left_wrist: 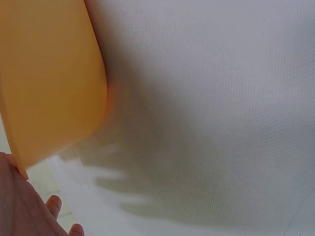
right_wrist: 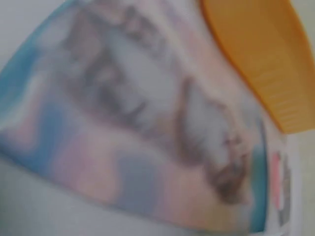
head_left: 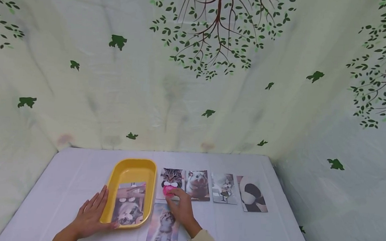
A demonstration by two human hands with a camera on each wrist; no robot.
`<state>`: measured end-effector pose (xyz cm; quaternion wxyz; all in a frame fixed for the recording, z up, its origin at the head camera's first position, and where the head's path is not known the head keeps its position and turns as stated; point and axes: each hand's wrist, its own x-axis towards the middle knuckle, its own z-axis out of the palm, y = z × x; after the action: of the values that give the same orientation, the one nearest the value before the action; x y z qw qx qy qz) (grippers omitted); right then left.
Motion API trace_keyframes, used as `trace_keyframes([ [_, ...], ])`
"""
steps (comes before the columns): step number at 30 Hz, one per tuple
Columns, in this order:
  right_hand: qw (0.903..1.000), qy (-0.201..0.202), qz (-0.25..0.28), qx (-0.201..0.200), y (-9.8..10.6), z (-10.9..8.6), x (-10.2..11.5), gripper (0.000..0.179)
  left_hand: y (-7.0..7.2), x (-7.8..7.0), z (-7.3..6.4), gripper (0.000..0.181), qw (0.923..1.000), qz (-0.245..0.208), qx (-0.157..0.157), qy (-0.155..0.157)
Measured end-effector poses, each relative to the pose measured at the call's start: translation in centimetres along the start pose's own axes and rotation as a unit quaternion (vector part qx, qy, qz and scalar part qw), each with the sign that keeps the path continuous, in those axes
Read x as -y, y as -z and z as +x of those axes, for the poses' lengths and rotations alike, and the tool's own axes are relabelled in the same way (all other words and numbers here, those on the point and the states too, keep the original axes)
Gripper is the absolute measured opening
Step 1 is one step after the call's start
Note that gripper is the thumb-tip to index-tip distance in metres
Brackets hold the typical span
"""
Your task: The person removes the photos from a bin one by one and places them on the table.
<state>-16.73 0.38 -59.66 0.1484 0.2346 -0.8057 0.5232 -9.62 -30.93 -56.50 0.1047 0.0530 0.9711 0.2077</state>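
My left hand (head_left: 89, 214) rests against the left side of a yellow tray (head_left: 152, 166), fingers fairly straight along its wall and thumb at the near rim. Inside the tray lies a picture card of an upside-down cat (head_left: 129, 207). The left wrist view shows the tray's outer wall (left_wrist: 54, 83) beside part of the hand. To the right, my right hand (head_left: 182, 209) has thumb and forefinger brought together at the lower part of a tabby cat card (head_left: 173, 175), over its pink patch. Below that hand lies a kitten card (head_left: 162, 234), blurred in the right wrist view.
Right of the tabby card are a hamster card (head_left: 198, 184), a card with a pale animal (head_left: 223, 188) and a black-and-white card (head_left: 252, 193), all on a white-covered table (head_left: 239, 232). A light curtain (head_left: 180, 104) printed with leaves and branches hangs behind.
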Motion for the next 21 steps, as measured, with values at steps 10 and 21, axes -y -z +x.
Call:
trace_keyframes([
  [10, 0.9956, -0.05, 0.034, 0.072, -2.0, 4.3, 3.3, 0.019, 0.1, -0.1, 0.0, 0.129, 1.0, 0.0, -0.004, -0.004],
  [21, 0.9605, -0.198, 0.084, 0.177, -7.3, 6.7, 5.5, 0.035, 0.2, -0.2, -0.4, 0.128, 0.9995, 0.013, -0.023, -0.02],
])
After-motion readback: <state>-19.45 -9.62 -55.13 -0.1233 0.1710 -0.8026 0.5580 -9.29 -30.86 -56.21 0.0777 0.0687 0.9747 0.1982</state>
